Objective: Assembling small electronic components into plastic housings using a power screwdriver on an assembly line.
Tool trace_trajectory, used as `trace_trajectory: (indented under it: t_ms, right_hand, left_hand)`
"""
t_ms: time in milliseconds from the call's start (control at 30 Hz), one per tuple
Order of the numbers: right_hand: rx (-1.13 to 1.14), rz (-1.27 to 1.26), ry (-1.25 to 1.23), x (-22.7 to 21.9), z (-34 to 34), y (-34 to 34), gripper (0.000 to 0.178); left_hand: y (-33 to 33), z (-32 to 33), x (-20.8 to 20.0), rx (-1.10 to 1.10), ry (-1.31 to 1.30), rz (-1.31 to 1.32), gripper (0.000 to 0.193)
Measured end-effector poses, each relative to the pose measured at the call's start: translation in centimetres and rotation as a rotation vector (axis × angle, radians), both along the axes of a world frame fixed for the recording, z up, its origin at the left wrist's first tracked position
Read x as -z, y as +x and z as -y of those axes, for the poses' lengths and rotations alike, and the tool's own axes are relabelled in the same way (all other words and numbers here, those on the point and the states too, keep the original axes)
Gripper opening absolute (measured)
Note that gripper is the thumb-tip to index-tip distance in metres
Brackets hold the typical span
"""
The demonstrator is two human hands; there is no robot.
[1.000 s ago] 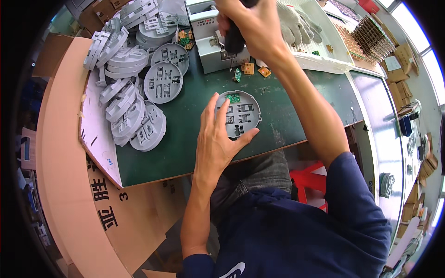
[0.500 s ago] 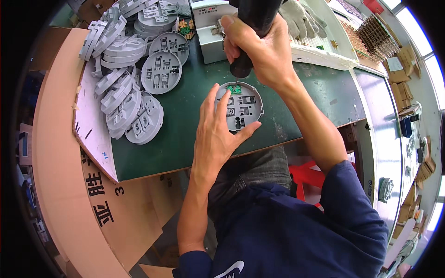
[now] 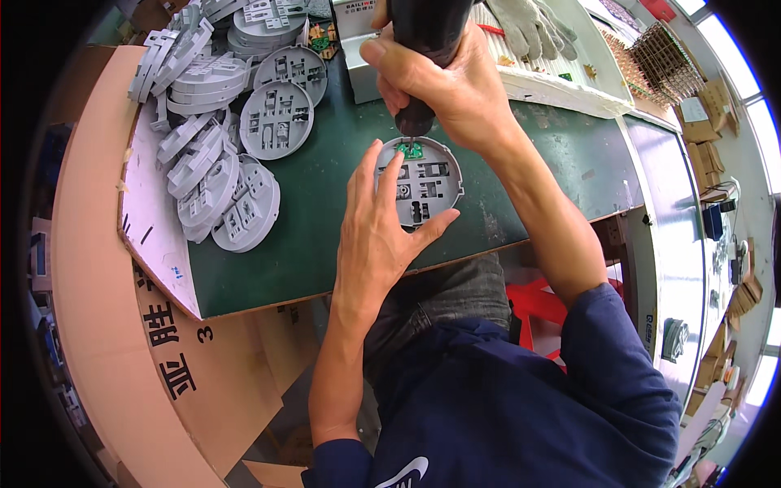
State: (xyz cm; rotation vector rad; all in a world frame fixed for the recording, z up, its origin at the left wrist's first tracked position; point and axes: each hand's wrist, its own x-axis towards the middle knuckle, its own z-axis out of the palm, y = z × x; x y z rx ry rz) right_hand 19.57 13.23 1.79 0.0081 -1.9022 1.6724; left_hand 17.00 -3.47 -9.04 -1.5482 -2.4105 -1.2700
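A round grey plastic housing point(image 3: 446, 189) with moulded slots lies on the green bench in front of me. My left hand point(image 3: 370, 220) steadies it, fingers along its left side and thumb at the lower right rim. One fingertip is close to a small green circuit board point(image 3: 415, 151) at the housing's far edge. Gripped in my right hand point(image 3: 468, 93) is a black electric screwdriver point(image 3: 427, 37), held upright with its nose down over that board. The bit reaches the board; whether a screw is under it is too small to tell.
Similar grey housings point(image 3: 244, 207) are piled at the left, some overlapping. Behind stands a grey-white machine box point(image 3: 358, 73). A white tray point(image 3: 561, 96) at the back right bears pale work gloves point(image 3: 525, 28). Cardboard point(image 3: 89, 244) borders the bench's left side.
The screwdriver's upper body has shifted slightly left, its bit still at the green board. My left hand keeps its hold on the housing. The whole view has moved a little.
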Motion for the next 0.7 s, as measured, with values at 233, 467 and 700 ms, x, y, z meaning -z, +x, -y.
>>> trace_trajectory:
  t_ms: [233, 467, 700]
  right_hand:
    - [0.010, 0.089, -0.025, -0.7, 0.3, 0.4, 0.021]
    - [0.028, -0.041, 0.108, -0.7, 1.0, -1.9, 0.049]
    - [0.128, -0.200, 0.070, -3.1, 0.2, -3.7, 0.036]
  left_hand:
    - [-0.1, -0.2, 0.0, -0.007, 0.020, -0.035, 0.087]
    - [-0.3, 0.2, 0.3, 0.001, 0.014, -0.031, 0.090]
    - [-1.2, 1.8, -1.8, -0.020, 0.252, -0.161, 0.062]
